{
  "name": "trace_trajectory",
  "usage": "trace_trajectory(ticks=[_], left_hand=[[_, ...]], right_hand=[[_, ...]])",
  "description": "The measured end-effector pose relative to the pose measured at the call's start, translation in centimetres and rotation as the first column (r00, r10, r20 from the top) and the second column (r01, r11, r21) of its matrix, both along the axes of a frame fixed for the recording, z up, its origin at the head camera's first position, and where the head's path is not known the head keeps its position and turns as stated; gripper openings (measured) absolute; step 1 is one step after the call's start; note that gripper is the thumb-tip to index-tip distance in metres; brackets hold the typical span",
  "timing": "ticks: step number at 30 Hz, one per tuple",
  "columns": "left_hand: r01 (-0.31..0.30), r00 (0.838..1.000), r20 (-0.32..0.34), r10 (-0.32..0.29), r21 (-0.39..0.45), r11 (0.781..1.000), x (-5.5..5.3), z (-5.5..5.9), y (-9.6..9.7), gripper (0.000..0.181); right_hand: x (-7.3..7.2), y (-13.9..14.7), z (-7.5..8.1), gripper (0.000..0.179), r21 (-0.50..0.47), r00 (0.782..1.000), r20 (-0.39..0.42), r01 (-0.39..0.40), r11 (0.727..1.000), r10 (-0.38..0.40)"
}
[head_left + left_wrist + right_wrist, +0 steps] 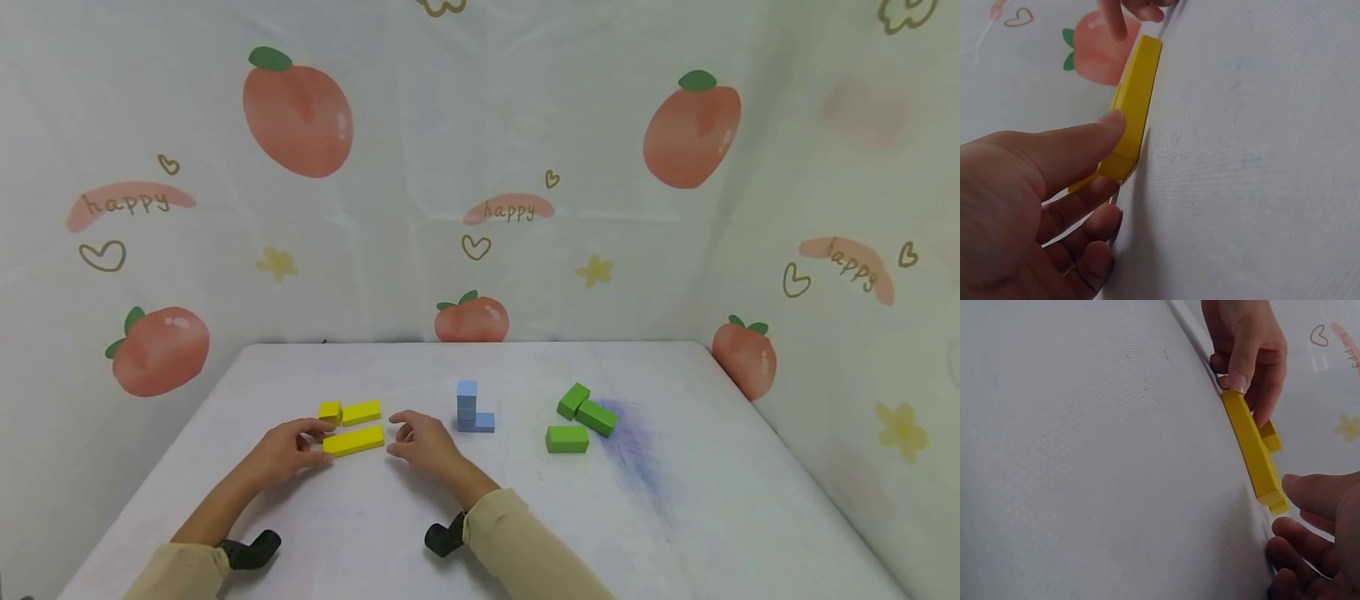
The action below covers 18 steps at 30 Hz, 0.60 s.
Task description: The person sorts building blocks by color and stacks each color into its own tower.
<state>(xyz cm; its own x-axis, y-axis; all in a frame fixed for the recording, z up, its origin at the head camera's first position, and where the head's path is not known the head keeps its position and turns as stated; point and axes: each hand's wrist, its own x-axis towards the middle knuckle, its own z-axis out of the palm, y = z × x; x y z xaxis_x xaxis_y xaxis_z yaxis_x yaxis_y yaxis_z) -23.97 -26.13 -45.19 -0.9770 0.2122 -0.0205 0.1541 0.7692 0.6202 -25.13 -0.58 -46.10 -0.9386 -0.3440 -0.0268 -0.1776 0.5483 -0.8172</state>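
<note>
A long yellow block point(354, 442) lies on the table, slanting slightly up to the right. At its left end my left hand point(288, 450) pinches it, the thumb point(1114, 122) on its near face and fingers curled behind that end. My right hand point(426, 446) is just off the block's right end, fingers loosely bent, with nothing in them. Behind the long block are a shorter yellow block point(362, 412) and a small yellow block point(330, 412). The right wrist view shows a gap between my right thumb point(1300, 487) and the long block point(1250, 447).
Right of my right hand stands a small stack of light blue blocks point(467, 402), with a flat blue block point(484, 422) at its foot. Farther right lie three green blocks point(567, 439). A purple-blue smudge point(637, 454) marks the white table point(720, 500). A printed curtain hangs behind.
</note>
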Motion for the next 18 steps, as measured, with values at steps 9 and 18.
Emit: trace_trajectory(ticks=[9,18], left_hand=[[-0.02,1.0,-0.003,0.02,-0.026,0.999,-0.3,-0.3,0.0,0.038],[-0.039,0.999,-0.019,0.038,-0.052,0.998,-0.3,-0.4,0.1,0.036]], right_hand=[[-0.3,-0.9,-0.3,0.042,0.219,0.998,-0.053,0.029,0.975,-0.017],[0.1,-1.5,0.2,0.043,0.322,0.999,-0.051,0.028,0.946,-0.013]])
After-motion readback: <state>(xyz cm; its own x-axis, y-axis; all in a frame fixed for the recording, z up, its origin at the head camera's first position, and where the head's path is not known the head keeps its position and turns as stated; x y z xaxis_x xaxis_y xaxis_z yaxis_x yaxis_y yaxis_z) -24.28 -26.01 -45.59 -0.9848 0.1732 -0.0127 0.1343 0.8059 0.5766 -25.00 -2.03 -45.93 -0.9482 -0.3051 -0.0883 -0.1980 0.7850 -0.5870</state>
